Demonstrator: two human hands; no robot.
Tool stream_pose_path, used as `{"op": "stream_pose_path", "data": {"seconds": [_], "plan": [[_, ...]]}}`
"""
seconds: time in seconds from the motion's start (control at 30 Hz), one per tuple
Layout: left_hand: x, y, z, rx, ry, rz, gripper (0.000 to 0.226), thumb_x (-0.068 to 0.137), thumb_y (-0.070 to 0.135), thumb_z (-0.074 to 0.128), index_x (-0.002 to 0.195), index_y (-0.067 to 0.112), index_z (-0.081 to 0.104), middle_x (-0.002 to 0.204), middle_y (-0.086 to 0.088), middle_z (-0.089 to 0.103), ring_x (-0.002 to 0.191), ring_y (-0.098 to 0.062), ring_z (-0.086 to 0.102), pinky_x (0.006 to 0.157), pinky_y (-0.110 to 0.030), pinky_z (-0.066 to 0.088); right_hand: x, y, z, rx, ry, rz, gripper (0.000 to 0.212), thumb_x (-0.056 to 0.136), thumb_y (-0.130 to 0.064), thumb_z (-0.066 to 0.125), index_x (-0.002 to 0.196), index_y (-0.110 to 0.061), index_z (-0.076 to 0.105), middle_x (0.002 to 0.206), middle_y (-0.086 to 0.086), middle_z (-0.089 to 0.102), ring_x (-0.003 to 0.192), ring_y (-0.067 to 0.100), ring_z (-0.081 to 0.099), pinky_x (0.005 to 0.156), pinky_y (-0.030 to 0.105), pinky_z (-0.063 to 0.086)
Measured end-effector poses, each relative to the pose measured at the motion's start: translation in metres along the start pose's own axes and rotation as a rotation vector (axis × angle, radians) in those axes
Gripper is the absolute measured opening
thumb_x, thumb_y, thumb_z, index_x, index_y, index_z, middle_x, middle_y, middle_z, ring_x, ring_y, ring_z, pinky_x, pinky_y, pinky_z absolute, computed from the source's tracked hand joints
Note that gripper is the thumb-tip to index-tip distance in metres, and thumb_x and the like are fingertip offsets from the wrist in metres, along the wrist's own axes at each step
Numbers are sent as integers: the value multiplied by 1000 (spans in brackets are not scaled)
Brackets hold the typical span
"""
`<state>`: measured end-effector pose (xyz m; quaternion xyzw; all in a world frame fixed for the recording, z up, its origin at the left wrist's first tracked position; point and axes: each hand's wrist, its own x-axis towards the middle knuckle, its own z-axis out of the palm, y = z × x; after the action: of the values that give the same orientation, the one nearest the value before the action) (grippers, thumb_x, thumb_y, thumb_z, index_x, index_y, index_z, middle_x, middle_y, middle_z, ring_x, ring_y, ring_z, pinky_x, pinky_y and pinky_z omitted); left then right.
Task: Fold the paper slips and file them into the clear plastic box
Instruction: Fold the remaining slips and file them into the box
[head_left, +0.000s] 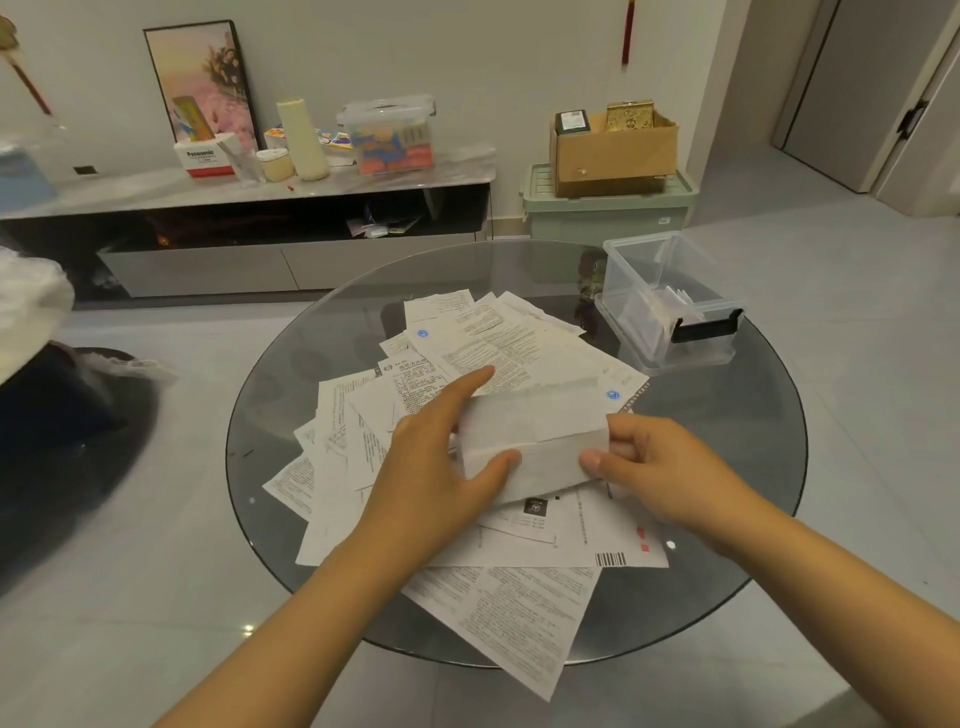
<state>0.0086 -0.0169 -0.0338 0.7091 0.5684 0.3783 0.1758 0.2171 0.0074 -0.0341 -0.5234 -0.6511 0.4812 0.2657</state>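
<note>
The folded slip (535, 441) is plain white, its blank back showing, creased lengthwise into a long band with faint print ghosting through. The left hand (441, 467) pinches its left end, thumb on front, fingers (467, 382) behind; the right hand (660, 467) pinches the right end with curled fingers. Beneath them lies the heap of printed slips (493, 353) on the glass table (753, 493). Beyond the right fingers stands the clear plastic box (670, 306), a few folded slips inside.
</note>
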Motion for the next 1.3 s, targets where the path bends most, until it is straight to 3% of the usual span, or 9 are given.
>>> {"op": "stream_pose_path", "data": {"seconds": [0.13,0.37,0.47,0.57,0.7,0.83,1.0,1.17,1.3], "plan": [[-1,-1,7,-16,-30,-77,71,80,31,71,138,43,31,123,16,45,82,2,51,73,-7,42,-1,7,-2,-41,91,39,18,88,-15,61,105,-18,58,88,13,70,83,27,67,75,34,53],[-6,-8,20,376,-140,6,72,83,41,65,143,40,25,149,13,3,135,-9,10,111,-32,12,1,13,10,-306,196,-52,69,82,-18,67,132,-43,27,89,-8,52,75,6,49,54,19,47],[-6,-10,20,428,-203,176,45,83,45,56,126,32,55,141,6,40,132,-15,32,101,-28,8,2,18,10,-597,253,-186,60,85,-27,63,136,-44,35,109,-11,46,107,10,37,90,20,31],[-9,-8,19,435,-299,182,51,85,58,47,130,33,53,135,16,44,127,-3,33,103,-25,7,3,21,11,-782,205,-293,39,88,-40,55,127,-40,51,133,-14,38,123,8,20,90,15,8],[-6,-12,18,459,-331,236,53,89,57,45,135,30,48,140,15,42,129,-6,32,105,-24,12,4,24,12,-824,81,-334,64,78,-68,40,134,-36,46,139,-19,38,128,4,18,91,14,1],[-3,-10,18,420,-325,247,55,86,56,34,112,22,68,117,6,65,109,-15,55,96,-30,32,6,25,10,-856,91,-391,80,66,-75,22,128,-36,53,132,-20,46,126,6,27,92,15,4],[0,-4,17,390,-187,225,48,91,47,31,73,19,65,62,7,59,59,-12,52,55,-28,40,7,22,8,-743,192,-401,25,89,-45,48,92,-31,69,95,-15,62,105,10,47,88,17,16],[-5,2,13,321,-166,97,26,94,42,47,115,30,56,106,14,61,95,-10,56,79,-24,42,4,21,12,-644,221,-294,14,89,-40,52,93,-30,59,94,-7,56,96,14,45,78,24,31],[-4,-5,16,304,-231,42,52,88,41,58,135,31,38,128,14,46,116,-7,45,94,-20,34,3,21,14,-571,209,-197,32,84,-36,62,113,-40,50,93,-8,52,96,15,45,79,27,39]]}}
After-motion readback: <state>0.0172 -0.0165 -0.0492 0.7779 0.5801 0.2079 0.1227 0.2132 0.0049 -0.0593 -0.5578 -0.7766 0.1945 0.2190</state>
